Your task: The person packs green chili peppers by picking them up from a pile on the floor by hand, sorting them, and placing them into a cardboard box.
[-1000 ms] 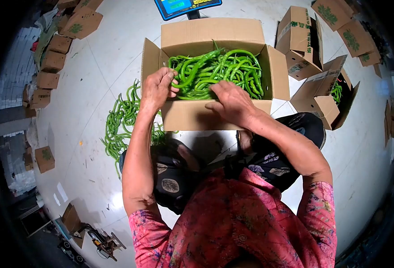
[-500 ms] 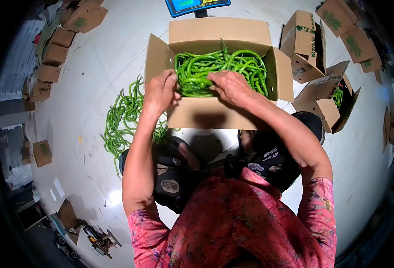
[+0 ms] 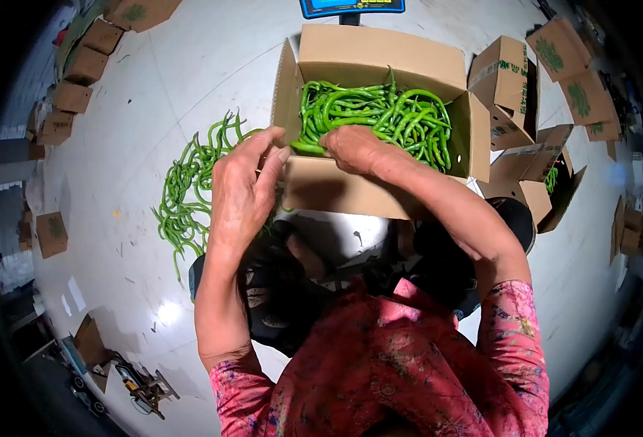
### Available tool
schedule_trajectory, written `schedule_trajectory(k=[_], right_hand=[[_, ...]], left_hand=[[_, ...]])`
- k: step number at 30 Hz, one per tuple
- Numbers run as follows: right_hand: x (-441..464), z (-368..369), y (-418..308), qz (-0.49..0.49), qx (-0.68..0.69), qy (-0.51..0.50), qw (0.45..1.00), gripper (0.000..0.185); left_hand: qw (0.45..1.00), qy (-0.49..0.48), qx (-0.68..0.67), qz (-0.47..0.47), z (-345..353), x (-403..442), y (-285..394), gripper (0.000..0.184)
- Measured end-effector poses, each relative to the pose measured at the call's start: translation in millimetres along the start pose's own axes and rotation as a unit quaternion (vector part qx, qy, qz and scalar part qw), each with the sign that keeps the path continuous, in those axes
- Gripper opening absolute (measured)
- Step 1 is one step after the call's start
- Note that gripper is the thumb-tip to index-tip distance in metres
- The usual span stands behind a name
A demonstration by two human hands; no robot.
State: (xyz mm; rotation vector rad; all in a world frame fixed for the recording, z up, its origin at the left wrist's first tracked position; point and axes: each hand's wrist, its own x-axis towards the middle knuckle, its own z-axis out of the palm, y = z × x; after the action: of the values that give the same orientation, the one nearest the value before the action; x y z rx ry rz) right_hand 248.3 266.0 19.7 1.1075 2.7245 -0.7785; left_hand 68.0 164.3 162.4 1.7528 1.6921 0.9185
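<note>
An open cardboard box (image 3: 379, 191) stands in front of me, filled with long green chili peppers (image 3: 379, 109). My right hand (image 3: 354, 151) is inside it near the front wall, fingers closed around a green pepper (image 3: 307, 148) whose end sticks out to the left. At the box's left front corner is my left hand (image 3: 245, 178), with thumb and fingers apart and nothing visible between them. A loose heap of thin, curled green peppers (image 3: 183, 186) lies on the floor to the left, partly hidden behind my left hand and forearm.
Beyond the box stands a blue-edged scale display (image 3: 350, 7). On the right are an upright carton (image 3: 500, 87) and an open carton (image 3: 536, 193) with some green peppers inside. More cartons (image 3: 73, 95) line the left side. A small wooden-framed item (image 3: 146, 390) lies at lower left.
The view has shifted, so the box appears farther right. My left hand has drawn back from the box's inside to its left corner and opened. My right hand has moved toward the front left.
</note>
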Motion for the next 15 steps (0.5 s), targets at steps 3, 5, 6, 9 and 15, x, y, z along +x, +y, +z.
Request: schedule_trajectory(k=[3,5,6,9,15], right_hand=[[7.1,10.8,4.8,0.015,-0.013,0.031,0.999,0.015],[7.3,-2.1,2.0,0.066,-0.037,-0.024,0.997,0.015],[6.7,-7.1,1.4,0.063,-0.015,-0.049,0.997,0.015],[1.8,-1.9,2.4,0.025,0.022,0.056,0.998,0.015],[22.5,-13.5,7.6,-0.034,-0.073,0.302,0.95,0.047]], left_hand=[[1.0,0.005,0.017,-0.006,-14.4,0.3,14.9,0.024],[1.0,0.017,0.013,0.002,-18.3,-1.7,17.6,0.023],[1.0,0.022,0.007,0.007,-20.5,-2.4,19.0,0.023],[0.999,0.029,-0.003,0.027,-24.2,-6.8,18.0,0.025],[0.998,0.03,-0.052,-0.004,-30.3,-10.9,23.1,0.024]])
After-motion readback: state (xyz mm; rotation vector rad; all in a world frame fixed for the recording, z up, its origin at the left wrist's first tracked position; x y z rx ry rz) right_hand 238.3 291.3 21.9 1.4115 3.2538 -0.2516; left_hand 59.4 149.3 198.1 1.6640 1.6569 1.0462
